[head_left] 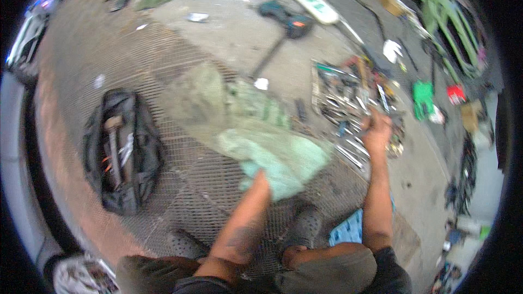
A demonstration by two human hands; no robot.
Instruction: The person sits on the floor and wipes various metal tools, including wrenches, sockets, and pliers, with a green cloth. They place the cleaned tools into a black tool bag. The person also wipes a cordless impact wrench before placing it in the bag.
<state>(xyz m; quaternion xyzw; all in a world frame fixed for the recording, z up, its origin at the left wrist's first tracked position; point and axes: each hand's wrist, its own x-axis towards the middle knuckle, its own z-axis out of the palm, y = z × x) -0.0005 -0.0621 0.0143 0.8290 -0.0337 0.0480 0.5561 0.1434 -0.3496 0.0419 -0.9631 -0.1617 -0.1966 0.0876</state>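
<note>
Green cloth [294,155]: bunched over left grip [262,182], spread ahead across ribbed mat [199,182]; with fingers covered, cannot tell whether wide or closed. Hand tools [351,99]: heaped beneath and ahead of right grip [377,130], apparently for easy picking; half curled, too blurred to tell any hold. Black bag [149,155]: left of left grip, gaping, presumably for access to mallet [114,123].

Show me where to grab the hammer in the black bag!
Probably by the hammer's handle, coming from above. The black bag gapes open at the top, and the long, slim handle runs toward the wearer, with the blocky head at the far end.
</note>
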